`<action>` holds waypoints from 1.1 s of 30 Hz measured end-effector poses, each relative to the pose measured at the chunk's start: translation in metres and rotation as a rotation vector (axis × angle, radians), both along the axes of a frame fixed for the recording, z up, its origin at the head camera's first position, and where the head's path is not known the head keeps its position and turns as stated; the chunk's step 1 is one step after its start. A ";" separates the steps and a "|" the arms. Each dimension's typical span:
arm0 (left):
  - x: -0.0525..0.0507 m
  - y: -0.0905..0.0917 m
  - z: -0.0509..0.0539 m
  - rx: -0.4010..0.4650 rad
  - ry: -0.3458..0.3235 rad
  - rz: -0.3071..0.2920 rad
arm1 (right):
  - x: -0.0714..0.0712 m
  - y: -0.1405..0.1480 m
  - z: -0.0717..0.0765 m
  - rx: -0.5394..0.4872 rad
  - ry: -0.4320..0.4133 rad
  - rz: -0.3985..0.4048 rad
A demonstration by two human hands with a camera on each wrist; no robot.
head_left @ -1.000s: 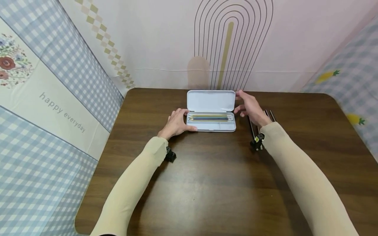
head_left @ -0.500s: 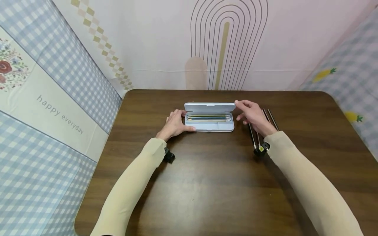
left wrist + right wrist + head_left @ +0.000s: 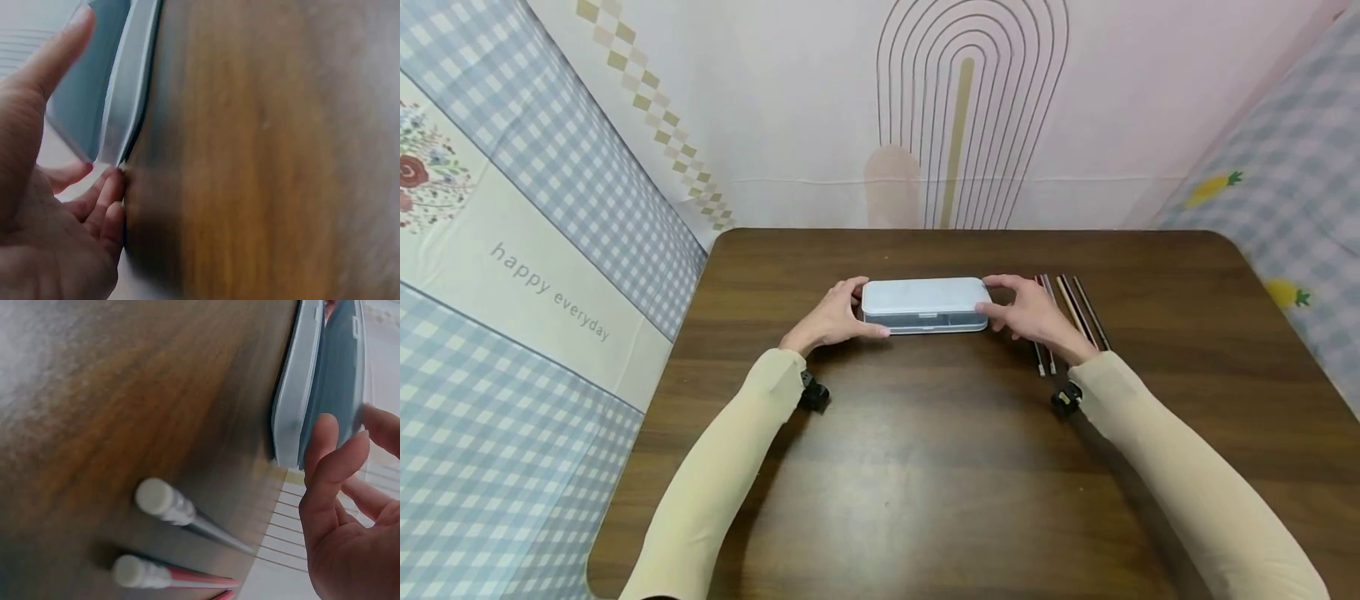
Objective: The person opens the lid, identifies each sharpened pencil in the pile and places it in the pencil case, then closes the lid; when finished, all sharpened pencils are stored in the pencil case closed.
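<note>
A pale grey-white pencil case [image 3: 925, 296] lies near the far edge of the table, its lid [image 3: 340, 372] tilted down but a gap still showing along the front. My left hand [image 3: 833, 318] steadies the case's left end, thumb at the front corner and fingers round the back. The left wrist view shows fingertips against the base of the case [image 3: 128, 94]. At the other end, my right hand [image 3: 1026, 315] grips the lid's right side between thumb and fingers. The pencils inside are hidden by the lid.
Several loose pencils [image 3: 1084, 312] lie on the brown table [image 3: 917, 467] to the right of the case, partly under my right hand and wrist. White eraser ends [image 3: 156, 497] show close up in the right wrist view. A patterned cloth [image 3: 790, 108] hangs behind the table.
The lid, upright a second ago, has swung forward and down over the pencils. My right hand has come down and toward me with it; my left hand stays at the left end.
</note>
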State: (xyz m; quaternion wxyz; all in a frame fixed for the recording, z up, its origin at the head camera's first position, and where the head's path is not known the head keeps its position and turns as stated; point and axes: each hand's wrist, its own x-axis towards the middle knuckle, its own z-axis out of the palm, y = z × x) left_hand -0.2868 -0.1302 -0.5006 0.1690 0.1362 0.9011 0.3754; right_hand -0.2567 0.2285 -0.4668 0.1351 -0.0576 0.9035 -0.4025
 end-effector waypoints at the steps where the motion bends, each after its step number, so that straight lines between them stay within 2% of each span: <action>1: -0.001 -0.002 0.000 0.008 -0.006 -0.002 | -0.001 -0.002 0.000 0.032 0.013 0.018; 6: -0.005 -0.003 0.000 0.018 0.013 0.006 | -0.009 -0.009 0.003 0.152 0.060 0.115; 10: -0.007 -0.001 -0.001 0.016 0.040 0.004 | -0.018 -0.011 0.006 0.201 0.049 0.171; 16: -0.007 0.002 -0.001 0.017 0.034 0.002 | -0.028 -0.008 0.005 0.268 0.039 0.223; 22: -0.009 0.006 0.001 0.030 0.015 0.005 | -0.032 -0.004 0.003 0.302 0.047 0.229; 28: -0.009 0.009 0.003 0.003 0.009 0.019 | -0.031 -0.005 -0.001 0.318 0.056 0.215; 33: -0.010 0.011 0.006 -0.011 0.002 0.019 | -0.029 -0.006 0.002 0.316 0.041 0.185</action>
